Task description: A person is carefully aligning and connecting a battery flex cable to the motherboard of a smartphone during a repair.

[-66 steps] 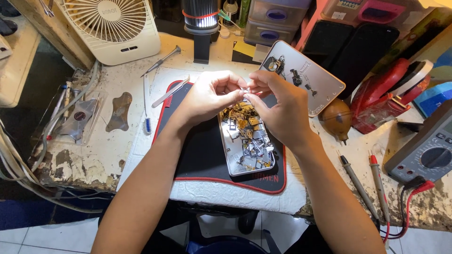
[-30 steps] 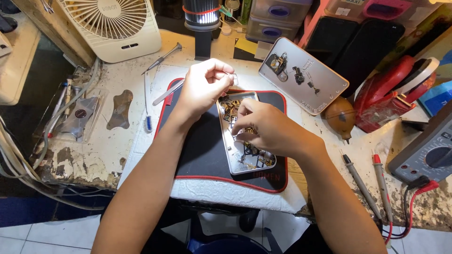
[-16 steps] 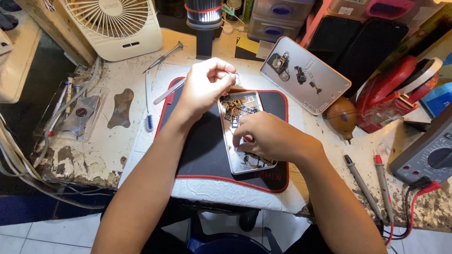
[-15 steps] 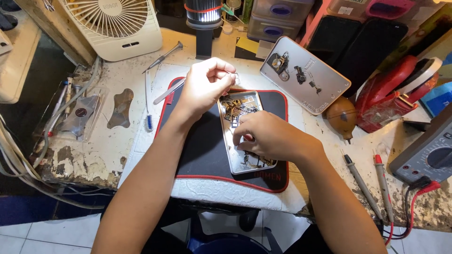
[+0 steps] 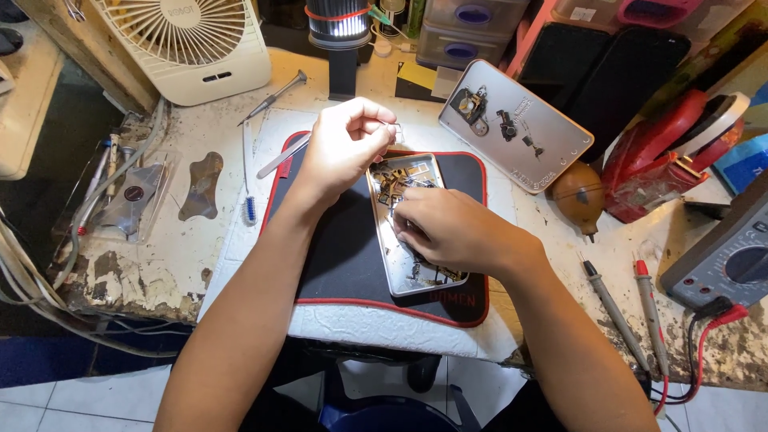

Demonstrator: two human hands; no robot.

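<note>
On the cluttered, paint-chipped workbench (image 5: 160,264), the opened phone (image 5: 412,232) lies on the black mat (image 5: 336,248); my right hand (image 5: 448,228) should press lightly, fingertips together, inside it, while my left hand (image 5: 344,148) pinches something tiny, unidentifiable, steady above its top edge.

Shiny metal tray (image 5: 394,268) on a matt black mat (image 5: 336,256); worktop (image 5: 160,264) paint flaking.

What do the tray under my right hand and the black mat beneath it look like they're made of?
Tray: probably metal, bare silvery finish, judging by its thin shiny rim. Mat: likely soft rubber or fabric-topped foam, matte black with a red edge and no glare. Neither is certain from looks alone.
</note>
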